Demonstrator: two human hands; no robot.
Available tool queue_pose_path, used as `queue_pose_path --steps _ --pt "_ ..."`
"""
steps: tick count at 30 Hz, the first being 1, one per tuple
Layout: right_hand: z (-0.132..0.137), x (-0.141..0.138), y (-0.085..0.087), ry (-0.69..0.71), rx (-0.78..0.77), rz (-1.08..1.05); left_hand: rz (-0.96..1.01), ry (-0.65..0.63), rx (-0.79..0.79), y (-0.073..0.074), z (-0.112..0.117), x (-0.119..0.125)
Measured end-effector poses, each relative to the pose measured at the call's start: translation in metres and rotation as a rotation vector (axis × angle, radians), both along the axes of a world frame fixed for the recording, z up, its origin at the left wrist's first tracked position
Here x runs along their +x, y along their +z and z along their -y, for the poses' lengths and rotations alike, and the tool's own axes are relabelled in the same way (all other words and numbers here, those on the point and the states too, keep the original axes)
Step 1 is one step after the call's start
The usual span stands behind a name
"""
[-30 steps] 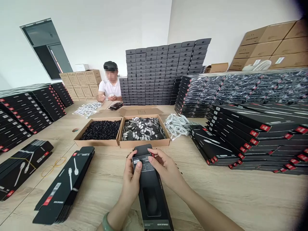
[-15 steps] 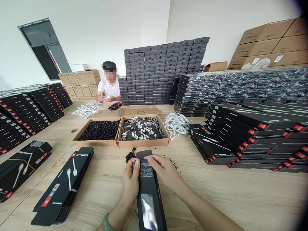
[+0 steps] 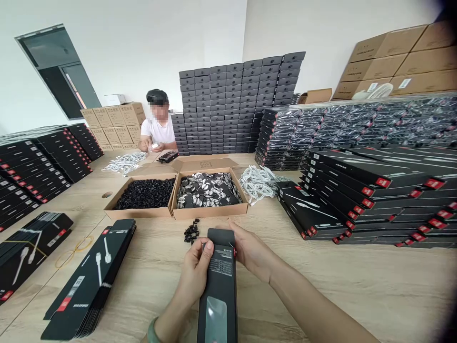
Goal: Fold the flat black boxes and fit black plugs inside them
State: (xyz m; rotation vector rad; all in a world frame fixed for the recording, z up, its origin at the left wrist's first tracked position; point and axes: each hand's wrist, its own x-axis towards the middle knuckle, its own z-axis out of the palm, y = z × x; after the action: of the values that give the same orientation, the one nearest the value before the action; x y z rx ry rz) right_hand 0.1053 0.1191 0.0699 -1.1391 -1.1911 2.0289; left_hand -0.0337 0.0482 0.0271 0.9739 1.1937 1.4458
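Note:
My left hand [image 3: 194,271] is closed on a black cable box [image 3: 219,286], thumb over its upper left edge. The box stands tilted, its printed face with a clear window toward me and its end flap [image 3: 221,236] raised at the top. My right hand [image 3: 255,250] is against the box's upper right edge, fingers stretched and apart; some fingertips are hidden behind the box. A small red bit shows at that edge. Just beyond the left hand lie several small black plastic pieces [image 3: 192,232] on the table.
Open cartons hold black plastic pieces [image 3: 143,194] and black-and-white tags [image 3: 209,190]. White cables [image 3: 259,183] lie beside them. Flat boxes [image 3: 91,281] are stacked at left, packed boxes [image 3: 360,190] at right. A person [image 3: 159,126] sits across the table.
My right hand has moved from pinching the box's top to its right edge. The end flap now shows wider, and the box is turned more toward me. The view has shifted slightly.

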Motion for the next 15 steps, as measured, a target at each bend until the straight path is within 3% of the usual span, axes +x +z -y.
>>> queue_pose_path --steps 3,9,15 --pt "0.000 -0.002 -0.001 0.055 -0.165 -0.016 -0.001 -0.075 -0.011 0.003 0.001 -0.004" --pt "-0.002 0.006 0.011 0.149 -0.178 -0.036 0.037 -0.182 -0.021 0.006 0.003 -0.011" --pt "0.001 0.010 0.021 0.263 -0.135 -0.142 -0.028 -0.130 0.053 0.006 0.001 -0.018"
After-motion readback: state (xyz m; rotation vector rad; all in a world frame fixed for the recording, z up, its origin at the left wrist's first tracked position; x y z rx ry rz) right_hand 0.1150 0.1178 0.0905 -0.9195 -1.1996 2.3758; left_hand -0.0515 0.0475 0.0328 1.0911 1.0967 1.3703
